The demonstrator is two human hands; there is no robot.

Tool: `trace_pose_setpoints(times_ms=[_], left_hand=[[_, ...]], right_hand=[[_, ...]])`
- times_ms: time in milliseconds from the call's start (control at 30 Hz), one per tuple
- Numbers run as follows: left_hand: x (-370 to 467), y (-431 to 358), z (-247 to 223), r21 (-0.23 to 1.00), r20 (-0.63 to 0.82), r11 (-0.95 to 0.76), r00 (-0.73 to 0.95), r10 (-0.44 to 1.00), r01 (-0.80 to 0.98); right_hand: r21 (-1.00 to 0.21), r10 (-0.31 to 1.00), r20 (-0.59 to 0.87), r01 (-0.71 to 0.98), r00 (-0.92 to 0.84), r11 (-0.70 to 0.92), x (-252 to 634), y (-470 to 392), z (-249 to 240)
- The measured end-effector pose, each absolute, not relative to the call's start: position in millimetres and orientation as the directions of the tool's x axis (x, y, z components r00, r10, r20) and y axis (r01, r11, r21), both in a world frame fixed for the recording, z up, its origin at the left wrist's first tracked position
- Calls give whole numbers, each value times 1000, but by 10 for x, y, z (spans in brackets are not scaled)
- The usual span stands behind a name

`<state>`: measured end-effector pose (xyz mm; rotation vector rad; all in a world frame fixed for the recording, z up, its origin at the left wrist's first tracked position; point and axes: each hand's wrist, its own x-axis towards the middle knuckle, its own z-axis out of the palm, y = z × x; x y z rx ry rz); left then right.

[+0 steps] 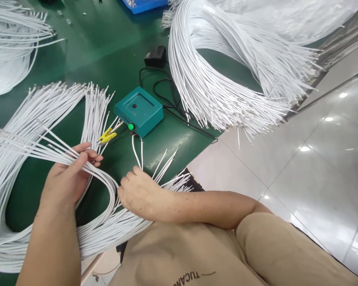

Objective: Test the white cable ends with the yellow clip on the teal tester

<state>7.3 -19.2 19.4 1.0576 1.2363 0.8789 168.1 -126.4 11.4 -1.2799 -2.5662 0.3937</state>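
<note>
My left hand (70, 172) is closed around a small bunch of white wires (30, 149), whose metal-tipped ends fan out to the left. These wires curve round to the right toward my right hand (143, 194), which is curled over white wires near the table's front edge; its fingertips are partly hidden. Just beyond my right hand stands a teal box (143, 109) with a green button, and two white wires (137, 149) run from its front down to that hand. A yellow clip (107, 136) sits at the box's left side. Under both hands lies a large looped bundle of white wires (113, 234).
A big coil of white wires (193, 75) lies at the back right, its ends hanging past the table edge. Behind the box is a black adapter (155, 56) with loose black cable. More wires (14, 47) lie at far left, and a blue tray (144, 5) stands at the back.
</note>
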Motion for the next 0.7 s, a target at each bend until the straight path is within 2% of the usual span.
trace_pose_setpoints(times_ms=[200, 333, 433, 533, 700], left_hand=[[68, -168, 241, 943, -331, 332, 129, 935, 11], [67, -157, 225, 941, -337, 338, 135, 932, 14], [71, -159, 201, 938, -345, 345, 101, 933, 23], [52, -143, 167, 934, -358, 357, 45, 933, 20], [-4, -97, 109, 930, -368, 367, 22, 930, 18]], right_hand=[[-295, 851, 100, 802, -515, 520, 1784, -1374, 76], [-328, 879, 18, 828, -476, 454, 1754, -1524, 127], [-359, 886, -98, 846, -453, 393, 1726, -1642, 193], [-415, 843, -211, 826, -495, 381, 1700, -1768, 255], [-512, 703, -305, 733, -642, 448, 1758, -1762, 309]])
